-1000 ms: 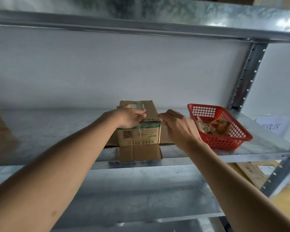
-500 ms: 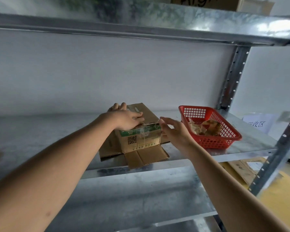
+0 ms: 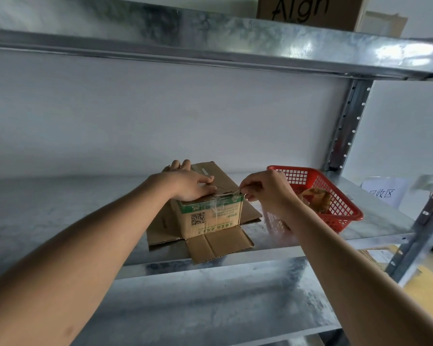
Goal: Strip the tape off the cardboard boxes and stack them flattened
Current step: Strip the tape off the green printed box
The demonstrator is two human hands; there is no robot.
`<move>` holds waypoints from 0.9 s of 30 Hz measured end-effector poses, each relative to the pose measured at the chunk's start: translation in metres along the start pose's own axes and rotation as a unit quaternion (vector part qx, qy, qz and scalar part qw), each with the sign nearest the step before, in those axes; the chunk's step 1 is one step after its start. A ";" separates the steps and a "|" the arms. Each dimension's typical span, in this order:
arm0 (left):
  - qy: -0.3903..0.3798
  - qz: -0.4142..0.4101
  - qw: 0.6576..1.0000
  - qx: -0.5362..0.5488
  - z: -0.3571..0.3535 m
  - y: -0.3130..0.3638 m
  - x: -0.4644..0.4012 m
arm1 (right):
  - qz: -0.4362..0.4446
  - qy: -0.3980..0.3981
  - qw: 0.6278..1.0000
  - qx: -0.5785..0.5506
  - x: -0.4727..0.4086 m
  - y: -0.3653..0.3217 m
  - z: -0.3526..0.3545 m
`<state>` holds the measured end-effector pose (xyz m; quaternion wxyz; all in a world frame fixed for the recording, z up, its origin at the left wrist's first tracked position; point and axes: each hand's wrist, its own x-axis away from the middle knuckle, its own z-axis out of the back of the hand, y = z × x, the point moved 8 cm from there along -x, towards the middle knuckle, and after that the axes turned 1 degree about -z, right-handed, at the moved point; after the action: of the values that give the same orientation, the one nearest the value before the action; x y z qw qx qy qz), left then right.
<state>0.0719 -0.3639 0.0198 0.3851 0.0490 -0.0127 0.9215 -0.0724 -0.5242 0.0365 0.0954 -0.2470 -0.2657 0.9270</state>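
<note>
Galvanized shelf [image 3: 60, 216] carried the cardboard box [image 3: 210, 216] left of a red basket [image 3: 335, 196]; left hand [image 3: 188, 183] pressed flat on top, right hand [image 3: 263, 188] pinched clear tape [image 3: 231, 196] at its right edge.

The left hand [image 3: 189, 183] covers part of the top of the cardboard box [image 3: 210, 216], and the green print around its QR code is too small to read. At two o'clock from the box, the right hand [image 3: 268, 189] and forearm hide the near left corner of the red basket [image 3: 335, 196], whose crumpled brownish contents cannot be identified. At twelve o'clock, the box marked "Align" [image 3: 308, 11] on the upper shelf is cut off by the top edge.
</note>
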 end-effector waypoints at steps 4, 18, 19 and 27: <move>0.023 -0.009 0.999 0.025 -0.007 -0.005 -0.003 | -0.035 -0.103 0.993 -0.051 -0.013 0.007 -0.004; 0.024 -0.041 0.995 0.087 -0.012 -0.002 -0.001 | 0.030 -0.231 0.934 0.269 -0.017 -0.020 -0.021; 0.024 -0.046 0.994 0.092 -0.012 -0.001 0.000 | 0.036 -0.230 0.932 0.279 -0.014 -0.022 -0.020; 0.015 -0.064 0.995 0.079 -0.012 0.004 0.000 | 0.056 -0.248 0.941 0.223 0.014 -0.029 -0.012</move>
<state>0.0686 -0.3661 0.0075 0.4388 0.0657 0.0690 0.8935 -0.0771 -0.4904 0.0379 0.0265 0.0040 -0.0535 0.9982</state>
